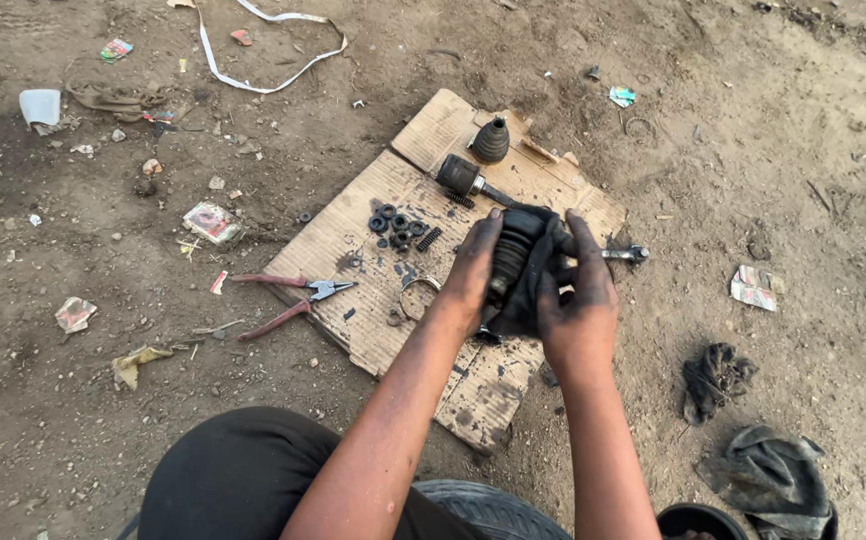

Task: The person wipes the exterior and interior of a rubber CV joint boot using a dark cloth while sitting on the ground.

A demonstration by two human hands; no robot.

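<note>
Both of my greasy hands grip a black ribbed rubber boot (520, 262) held above a sheet of cardboard (353, 240) on the dirt. My left hand (471, 272) clasps its left side and my right hand (578, 295) wraps its right side. A metal shaft end (625, 254) sticks out to the right of the boot. On the cardboard behind it lie a black joint with a shaft (461, 177), a small black cone-shaped boot (491, 141), several small black rings (396, 224), a spring (429, 238) and a metal clamp ring (414, 296).
Red-handled pliers (293, 297) lie at the cardboard's left edge. A dark rag (716, 378) and a grey cloth (771, 478) lie on the dirt at right. A tyre (493, 505) is under my arms. A white strap (253, 60), a white cup (40, 105) and paper litter are scattered around.
</note>
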